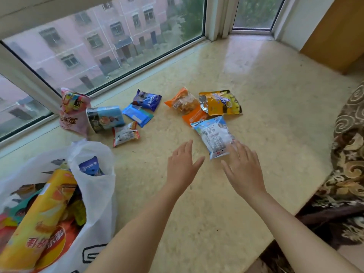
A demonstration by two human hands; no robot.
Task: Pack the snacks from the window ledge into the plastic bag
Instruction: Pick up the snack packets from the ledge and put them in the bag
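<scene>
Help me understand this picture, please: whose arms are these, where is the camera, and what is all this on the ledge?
There is no machine here. The single picture comes from a wide-angle camera worn on a person's head, looking forward and down, so the two bare arms are the wearer's own.

The pale stone surface is a window ledge. Small snack packets lie scattered on it, among them a pink bag leaning by the window frame, a dark blue packet, a yellow pouch and a white and light blue packet.

At lower left stands a white plastic bag, already holding several snacks, including a tall yellow tube.

Neither hand holds anything. The left hand hovers open over the ledge. The right hand is open too, its fingertips reaching the near end of the white and light blue packet.
</scene>
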